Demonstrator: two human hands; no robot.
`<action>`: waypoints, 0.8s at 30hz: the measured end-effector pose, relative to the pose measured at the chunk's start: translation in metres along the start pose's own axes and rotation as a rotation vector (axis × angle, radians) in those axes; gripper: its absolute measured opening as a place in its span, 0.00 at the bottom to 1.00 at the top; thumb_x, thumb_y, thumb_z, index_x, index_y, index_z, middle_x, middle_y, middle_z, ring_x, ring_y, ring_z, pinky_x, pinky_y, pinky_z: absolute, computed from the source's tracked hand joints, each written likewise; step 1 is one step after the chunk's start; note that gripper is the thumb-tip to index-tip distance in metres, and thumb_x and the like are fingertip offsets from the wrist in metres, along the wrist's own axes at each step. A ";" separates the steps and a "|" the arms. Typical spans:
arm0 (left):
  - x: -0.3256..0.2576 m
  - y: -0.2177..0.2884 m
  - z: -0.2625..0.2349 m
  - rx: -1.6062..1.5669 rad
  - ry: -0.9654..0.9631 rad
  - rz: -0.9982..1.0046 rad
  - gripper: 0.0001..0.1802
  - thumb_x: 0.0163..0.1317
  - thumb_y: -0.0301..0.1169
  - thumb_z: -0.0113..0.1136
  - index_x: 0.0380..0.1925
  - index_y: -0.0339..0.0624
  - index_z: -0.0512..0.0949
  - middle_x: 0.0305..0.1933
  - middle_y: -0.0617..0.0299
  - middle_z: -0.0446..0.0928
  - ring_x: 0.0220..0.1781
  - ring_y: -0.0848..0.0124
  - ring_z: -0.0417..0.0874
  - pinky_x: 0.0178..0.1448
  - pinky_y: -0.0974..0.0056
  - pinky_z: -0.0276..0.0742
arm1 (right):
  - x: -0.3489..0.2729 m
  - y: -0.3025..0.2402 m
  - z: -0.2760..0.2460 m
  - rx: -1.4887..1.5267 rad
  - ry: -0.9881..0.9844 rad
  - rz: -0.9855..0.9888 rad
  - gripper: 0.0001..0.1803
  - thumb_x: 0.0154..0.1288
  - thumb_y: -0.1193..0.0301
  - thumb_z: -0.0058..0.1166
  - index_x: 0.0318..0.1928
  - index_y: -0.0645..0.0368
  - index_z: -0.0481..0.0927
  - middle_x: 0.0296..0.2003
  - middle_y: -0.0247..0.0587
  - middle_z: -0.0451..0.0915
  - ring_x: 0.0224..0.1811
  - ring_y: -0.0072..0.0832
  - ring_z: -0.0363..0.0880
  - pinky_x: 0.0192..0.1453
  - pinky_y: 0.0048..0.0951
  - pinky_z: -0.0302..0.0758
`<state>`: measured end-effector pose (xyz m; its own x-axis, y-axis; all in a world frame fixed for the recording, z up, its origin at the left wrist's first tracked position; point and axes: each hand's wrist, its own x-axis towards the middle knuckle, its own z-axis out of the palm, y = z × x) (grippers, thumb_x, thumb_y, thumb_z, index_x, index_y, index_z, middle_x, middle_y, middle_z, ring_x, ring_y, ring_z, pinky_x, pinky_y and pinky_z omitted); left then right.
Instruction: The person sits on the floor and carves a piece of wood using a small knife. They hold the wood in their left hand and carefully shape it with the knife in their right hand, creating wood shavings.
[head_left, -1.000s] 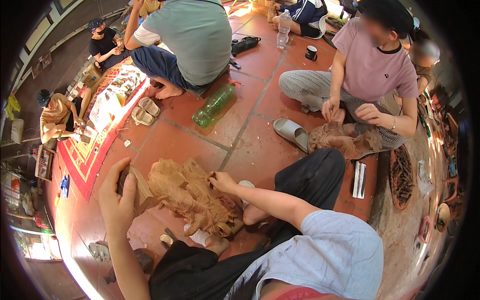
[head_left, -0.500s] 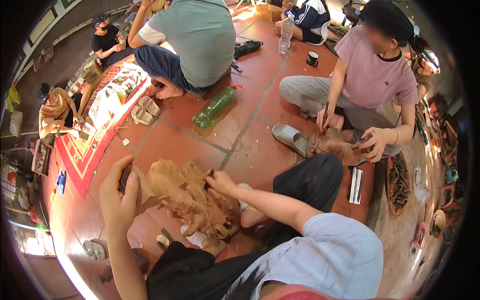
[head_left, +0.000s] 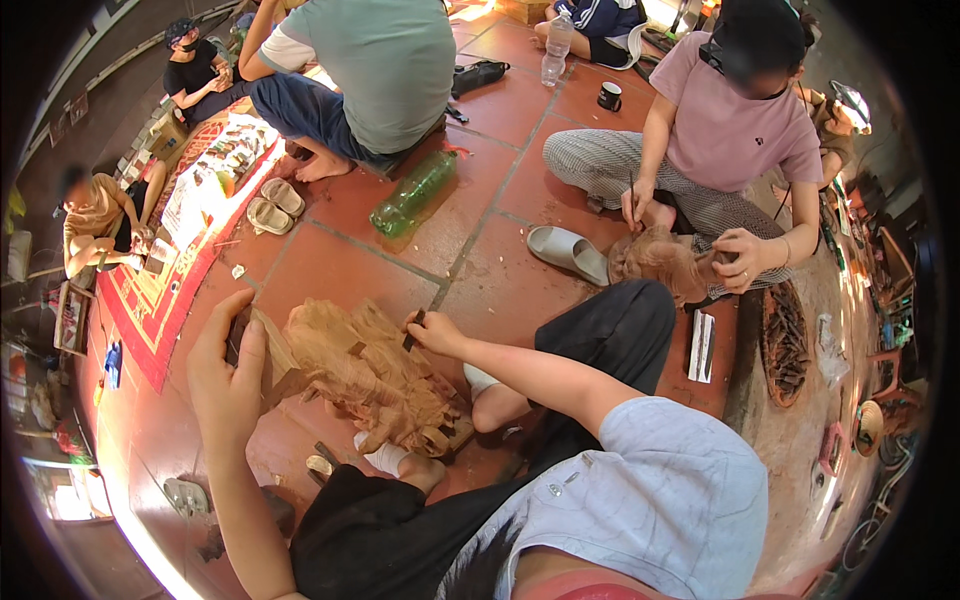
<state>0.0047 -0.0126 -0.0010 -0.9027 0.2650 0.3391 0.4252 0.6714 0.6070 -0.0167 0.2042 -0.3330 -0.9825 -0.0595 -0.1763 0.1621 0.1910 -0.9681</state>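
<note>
A light-brown wood carving (head_left: 375, 375), its surface deeply folded and uneven, lies tilted on the floor between my legs. My left hand (head_left: 225, 365) is curled around its flat left end, thumb and fingers on either side. At the carving's upper right, my right hand (head_left: 438, 334) pinches a small dark strip (head_left: 413, 330), which may be a tool or abrasive piece; its kind is too small to make out. The strip's lower end is close to the carved surface.
To my right, a person in a pink shirt works on another brown carving (head_left: 660, 262) beside a grey slipper (head_left: 568, 253). Ahead lie a green plastic bottle (head_left: 415, 193) and tan sandals (head_left: 275, 206). A basket of dark tools (head_left: 785, 345) sits at right; a red mat (head_left: 150, 315) is at left.
The view has shifted slightly, so the surroundings appear a little further left and higher. My left hand keeps its hold on the carving, and my right hand stays at its upper right with the strip.
</note>
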 end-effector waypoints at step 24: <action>-0.001 0.000 0.000 -0.002 0.002 -0.011 0.18 0.60 0.34 0.53 0.47 0.36 0.75 0.39 0.54 0.79 0.43 0.67 0.79 0.50 0.65 0.71 | 0.023 -0.009 0.001 0.009 0.032 -0.003 0.13 0.64 0.66 0.47 0.38 0.62 0.80 0.24 0.37 0.78 0.25 0.22 0.78 0.28 0.25 0.74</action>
<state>0.0056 -0.0130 -0.0013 -0.9073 0.2560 0.3337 0.4150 0.6730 0.6122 -0.0403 0.2000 -0.3283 -0.9854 -0.0289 -0.1678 0.1599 0.1816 -0.9703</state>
